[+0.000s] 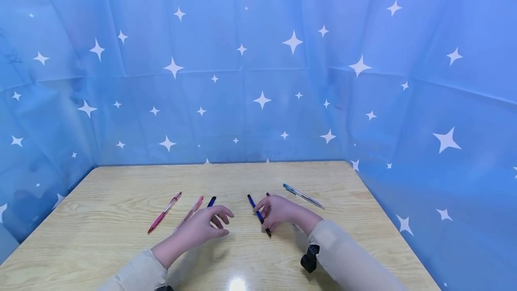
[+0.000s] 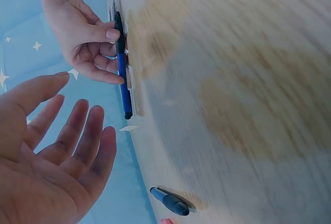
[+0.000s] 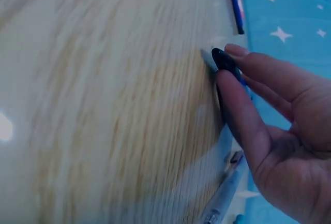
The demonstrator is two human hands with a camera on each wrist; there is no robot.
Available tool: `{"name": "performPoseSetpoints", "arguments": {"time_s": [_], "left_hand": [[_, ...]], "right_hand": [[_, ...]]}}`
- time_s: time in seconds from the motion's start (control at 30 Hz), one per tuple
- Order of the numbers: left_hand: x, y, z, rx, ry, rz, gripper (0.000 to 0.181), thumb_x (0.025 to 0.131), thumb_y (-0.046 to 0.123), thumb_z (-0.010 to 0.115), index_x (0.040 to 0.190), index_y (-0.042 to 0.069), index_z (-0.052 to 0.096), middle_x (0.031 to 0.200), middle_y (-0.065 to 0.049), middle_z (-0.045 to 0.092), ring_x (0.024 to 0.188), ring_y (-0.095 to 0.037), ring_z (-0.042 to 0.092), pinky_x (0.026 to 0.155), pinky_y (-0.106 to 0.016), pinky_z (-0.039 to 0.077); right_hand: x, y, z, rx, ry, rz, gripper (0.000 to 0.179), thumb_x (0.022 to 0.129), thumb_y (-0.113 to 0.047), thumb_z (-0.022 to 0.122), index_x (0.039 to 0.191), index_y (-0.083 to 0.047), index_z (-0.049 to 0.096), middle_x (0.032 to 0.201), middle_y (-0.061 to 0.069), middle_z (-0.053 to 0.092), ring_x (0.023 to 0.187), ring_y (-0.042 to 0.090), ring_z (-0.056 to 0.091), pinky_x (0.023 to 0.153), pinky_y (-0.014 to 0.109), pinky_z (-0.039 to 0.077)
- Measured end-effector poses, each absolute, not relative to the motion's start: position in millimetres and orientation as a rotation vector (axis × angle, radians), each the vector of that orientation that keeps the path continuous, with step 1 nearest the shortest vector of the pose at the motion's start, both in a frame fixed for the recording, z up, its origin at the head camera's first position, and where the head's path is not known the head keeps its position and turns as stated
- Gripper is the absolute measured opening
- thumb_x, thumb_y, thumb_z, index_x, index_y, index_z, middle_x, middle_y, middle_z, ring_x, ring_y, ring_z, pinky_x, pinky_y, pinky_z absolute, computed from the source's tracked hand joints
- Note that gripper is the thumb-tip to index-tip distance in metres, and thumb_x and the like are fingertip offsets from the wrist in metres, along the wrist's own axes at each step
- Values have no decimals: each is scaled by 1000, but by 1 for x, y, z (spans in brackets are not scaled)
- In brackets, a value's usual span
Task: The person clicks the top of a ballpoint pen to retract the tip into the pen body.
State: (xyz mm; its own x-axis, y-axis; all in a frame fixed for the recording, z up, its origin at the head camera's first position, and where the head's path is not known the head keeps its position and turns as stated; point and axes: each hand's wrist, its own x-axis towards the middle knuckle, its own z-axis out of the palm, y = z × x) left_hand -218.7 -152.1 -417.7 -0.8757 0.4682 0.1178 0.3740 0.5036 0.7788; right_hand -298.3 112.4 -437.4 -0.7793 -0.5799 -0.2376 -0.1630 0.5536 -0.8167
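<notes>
My right hand pinches a blue pen with black ends between thumb and fingers. The left wrist view shows that blue pen nearly full length along the fingertips. In the right wrist view its black end pokes out between thumb and forefinger. My left hand hovers left of it, fingers loosely bent and palm bare. Just beyond the left hand lies a second blue pen, partly hidden by it. A pen with a clear barrel lies under the right hand, mostly covered in the head view.
On the wooden table, a dark pink pen and a light pink pen lie at left. A clear pen with a blue end lies beyond the right wrist. A blue star-patterned curtain surrounds the table's back and sides.
</notes>
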Motion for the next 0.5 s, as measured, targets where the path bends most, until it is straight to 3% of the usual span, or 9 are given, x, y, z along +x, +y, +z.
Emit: {"name": "performPoseSetpoints", "arguments": {"time_s": [0.5], "left_hand": [[-219,-150,-417,713,2599,1305,33,86,6,74,117,4,64,100,-9,64,86,-19,62,69,-28,52]], "right_hand": [[-300,122,-426,-692,2245,-1032,49,76,2,81,122,-7,66,99,10,59,74,22,64,61,36,58]]}}
